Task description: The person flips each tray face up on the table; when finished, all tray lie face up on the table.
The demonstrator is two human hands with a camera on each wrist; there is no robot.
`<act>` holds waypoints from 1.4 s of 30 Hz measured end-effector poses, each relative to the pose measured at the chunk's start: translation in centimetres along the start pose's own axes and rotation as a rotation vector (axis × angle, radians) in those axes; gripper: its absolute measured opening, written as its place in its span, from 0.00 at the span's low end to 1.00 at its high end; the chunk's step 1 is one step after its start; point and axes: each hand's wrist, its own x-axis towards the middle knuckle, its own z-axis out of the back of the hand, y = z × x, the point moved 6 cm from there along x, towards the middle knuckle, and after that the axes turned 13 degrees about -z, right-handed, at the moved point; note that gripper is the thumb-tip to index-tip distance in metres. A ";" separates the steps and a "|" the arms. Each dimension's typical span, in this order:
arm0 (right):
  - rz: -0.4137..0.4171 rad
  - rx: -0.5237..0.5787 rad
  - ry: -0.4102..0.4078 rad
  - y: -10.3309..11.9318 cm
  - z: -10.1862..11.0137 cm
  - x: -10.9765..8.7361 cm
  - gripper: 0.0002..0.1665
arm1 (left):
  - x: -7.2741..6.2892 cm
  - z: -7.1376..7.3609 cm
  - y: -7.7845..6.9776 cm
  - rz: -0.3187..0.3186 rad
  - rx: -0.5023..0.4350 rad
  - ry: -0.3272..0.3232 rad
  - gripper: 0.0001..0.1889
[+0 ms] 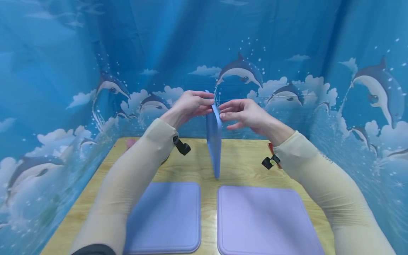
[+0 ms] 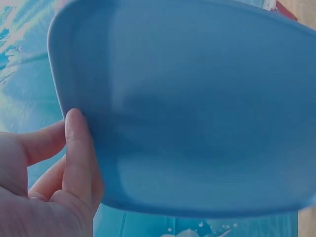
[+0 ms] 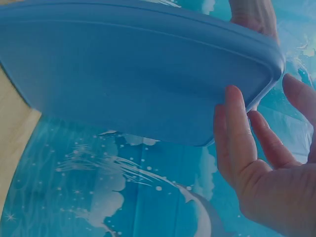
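Observation:
A blue flat panel with rounded corners and a raised rim, like a lid or shallow tray (image 1: 214,141), stands on edge above the table's middle. My left hand (image 1: 192,104) pinches its upper edge between thumb and fingers; one finger lies along its face in the left wrist view. On the opposite side, my right hand (image 1: 247,113) has its fingers spread and only loosely bent. Its fingertips (image 3: 233,94) are at the panel's face near a corner; whether they touch, I cannot tell. Below lie a similar blue panel (image 1: 169,216) and a lilac panel (image 1: 264,219), side by side.
The wooden table (image 1: 208,212) meets a dolphin-print curtain (image 1: 178,42) at the back and sides. A pink object (image 1: 130,142) shows behind the left sleeve, and a red object (image 1: 271,148) behind the right wrist; both are mostly hidden.

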 end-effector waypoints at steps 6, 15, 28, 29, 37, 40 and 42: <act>-0.021 -0.022 -0.016 0.9 0.6 -0.5 0.28 | 0.7 -1.4 -0.3 -0.007 0.012 -0.001 0.24; -0.052 -0.133 -0.033 1.9 0.9 -0.7 0.28 | 1.1 -2.2 -0.4 -0.006 0.018 -0.008 0.23; -0.081 -0.229 -0.110 2.1 1.2 -0.9 0.23 | 1.9 -3.7 -0.1 -0.005 -0.003 0.025 0.22; -0.085 -0.226 -0.120 1.9 1.4 -0.8 0.24 | 1.9 -3.9 -0.1 0.000 -0.007 0.028 0.22; -0.145 -0.204 -0.155 -0.2 3.5 -0.4 0.25 | 2.4 -3.6 0.6 0.000 -0.071 0.044 0.26; -0.180 -0.156 -0.161 -1.4 4.5 -0.2 0.26 | 2.1 -2.3 1.3 -0.004 -0.075 0.042 0.25; -0.194 -0.119 -0.159 -2.2 5.0 -0.2 0.27 | 1.8 -1.1 2.1 0.009 -0.065 0.034 0.25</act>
